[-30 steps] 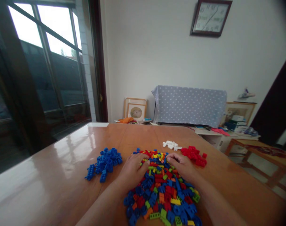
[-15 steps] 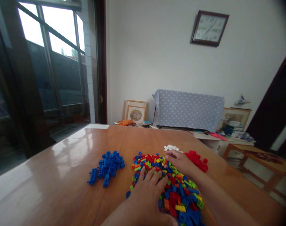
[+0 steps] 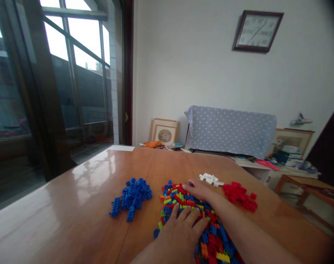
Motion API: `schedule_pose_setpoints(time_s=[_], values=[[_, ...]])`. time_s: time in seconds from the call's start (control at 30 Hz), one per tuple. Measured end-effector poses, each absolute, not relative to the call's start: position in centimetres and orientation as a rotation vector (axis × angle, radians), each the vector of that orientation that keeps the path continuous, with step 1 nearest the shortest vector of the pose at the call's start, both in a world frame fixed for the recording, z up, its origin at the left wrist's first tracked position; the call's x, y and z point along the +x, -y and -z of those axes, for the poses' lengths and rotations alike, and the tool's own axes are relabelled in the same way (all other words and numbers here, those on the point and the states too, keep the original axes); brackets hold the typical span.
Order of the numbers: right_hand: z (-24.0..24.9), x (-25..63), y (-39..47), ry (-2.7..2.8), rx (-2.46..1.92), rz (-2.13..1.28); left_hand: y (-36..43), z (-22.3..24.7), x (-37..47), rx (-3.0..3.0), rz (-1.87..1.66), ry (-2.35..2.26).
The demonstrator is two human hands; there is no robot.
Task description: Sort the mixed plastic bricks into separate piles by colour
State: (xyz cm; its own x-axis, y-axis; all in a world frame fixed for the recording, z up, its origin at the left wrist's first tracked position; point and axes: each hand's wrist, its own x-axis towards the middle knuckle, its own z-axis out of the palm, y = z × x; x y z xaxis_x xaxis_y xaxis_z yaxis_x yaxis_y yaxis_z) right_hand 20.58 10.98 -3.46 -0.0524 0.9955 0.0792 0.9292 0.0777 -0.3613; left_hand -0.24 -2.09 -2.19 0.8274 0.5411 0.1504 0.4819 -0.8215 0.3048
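Observation:
A mixed pile of small coloured bricks [image 3: 210, 238] lies on the wooden table. My left hand [image 3: 180, 233] rests palm down on its near left part, fingers spread, with nothing visibly held. Over the pile's far edge is my right hand [image 3: 198, 190], its fingertips down among the bricks; what they hold, if anything, is hidden. A heap of blue bricks [image 3: 135, 194] sits left of the pile. White bricks [image 3: 210, 179] lie just beyond my right hand, and red bricks [image 3: 239, 196] lie to the right of my right forearm.
The brown table [image 3: 87, 220] extends to a white sheet [image 3: 120, 148] at its far left edge. Behind it are a framed picture [image 3: 164, 135] and a cloth-covered object [image 3: 230, 130]. A wooden stool [image 3: 307, 190] stands at the right.
My right hand has moved from beside the white bricks leftward onto the mixed pile's far edge. My left hand stays on the pile. The whole view has shifted slightly.

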Motion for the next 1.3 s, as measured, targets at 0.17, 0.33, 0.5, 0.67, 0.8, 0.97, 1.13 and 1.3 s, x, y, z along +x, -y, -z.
schedule_pose_setpoints(time_s=[0.17, 0.33, 0.5, 0.67, 0.8, 0.97, 1.13, 1.3], values=[[3.7, 20.3, -11.0, 2.039, -1.916, -0.354, 2.2, 2.3, -0.1, 2.712, -0.357, -0.817], [3.3, 20.6, -11.0, 1.990, -1.878, -0.518, 2.5, 2.2, -0.1, 2.690, -0.395, -0.829], [2.0, 20.7, -10.0, 1.977, -1.770, -0.692, 2.7, 1.8, -0.2, 2.635, -0.428, -0.854], [0.4, 20.4, -7.7, 2.003, -1.666, -0.817, 2.5, 2.2, -0.2, 2.604, -0.555, -0.917], [-0.8, 20.3, -5.0, 2.002, -1.636, -0.879, 2.4, 2.6, 0.2, 2.574, -0.671, -0.986], [-2.0, 21.7, -3.1, 1.887, -1.623, -1.008, 2.4, 2.5, 0.3, 2.577, -0.719, -1.018], [-1.5, 24.2, -4.8, 1.711, -1.734, -0.748, 2.5, 2.2, 0.0, 2.591, -0.691, -1.002], [0.5, 26.2, -7.2, 1.728, -1.878, -0.485, 2.3, 2.5, -0.1, 2.598, -0.670, -0.950]])
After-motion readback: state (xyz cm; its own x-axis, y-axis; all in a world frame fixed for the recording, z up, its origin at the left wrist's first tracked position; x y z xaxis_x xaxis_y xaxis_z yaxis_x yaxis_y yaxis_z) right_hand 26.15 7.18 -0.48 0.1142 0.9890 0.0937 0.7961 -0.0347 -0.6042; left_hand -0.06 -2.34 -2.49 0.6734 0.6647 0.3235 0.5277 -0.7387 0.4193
